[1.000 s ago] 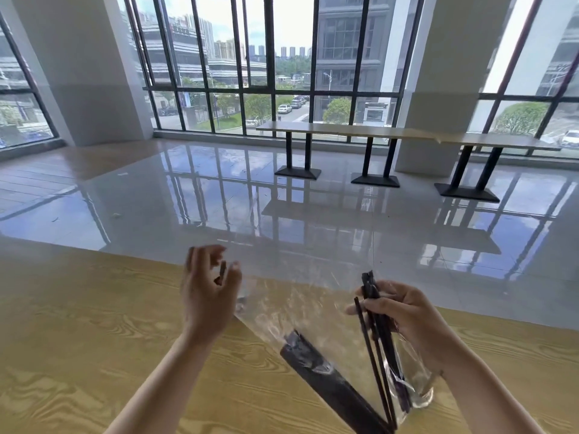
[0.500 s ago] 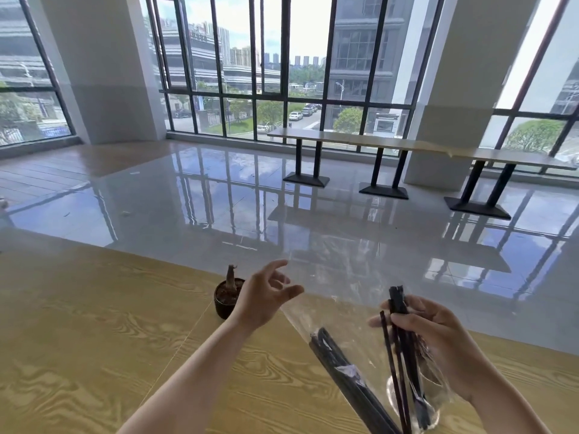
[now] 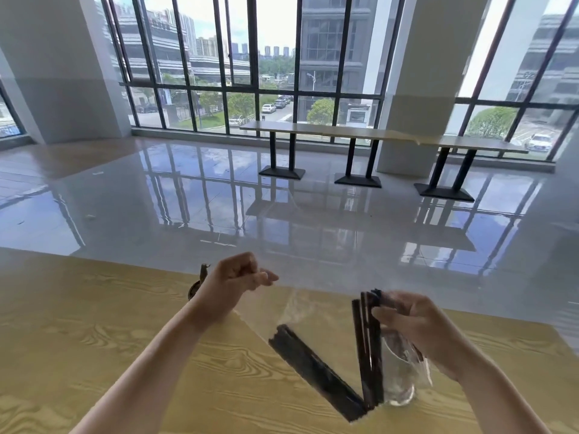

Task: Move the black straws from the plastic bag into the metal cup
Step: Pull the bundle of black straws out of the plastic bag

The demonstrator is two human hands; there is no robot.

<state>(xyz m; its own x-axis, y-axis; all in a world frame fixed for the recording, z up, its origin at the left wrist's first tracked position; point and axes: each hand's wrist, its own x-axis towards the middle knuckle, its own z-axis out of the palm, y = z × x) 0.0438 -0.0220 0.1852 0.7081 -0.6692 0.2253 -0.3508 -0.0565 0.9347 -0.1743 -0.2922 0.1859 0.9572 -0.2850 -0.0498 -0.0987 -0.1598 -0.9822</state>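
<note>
My right hand (image 3: 416,327) grips a few black straws (image 3: 368,349) near their tops and holds them almost upright. Their lower ends meet the end of a thick bundle of black straws (image 3: 316,371) that lies slanted inside the clear plastic bag (image 3: 297,308) on the table. Just right of the held straws, under my right hand, stands the shiny cup (image 3: 399,386), partly veiled by crumpled plastic. My left hand (image 3: 238,277) hovers to the left of the bag, fingers loosely curled, with nothing visible in it.
A small dark pot with a plant stub (image 3: 196,285) stands behind my left wrist. The wooden table (image 3: 78,339) ends just beyond my hands. Past it are a glossy floor and long benches (image 3: 360,136) by the windows.
My left hand let go of the bag's mouth and drifted right with its fingers curling. The right hand keeps its hold on the straws. The camera tilted up.
</note>
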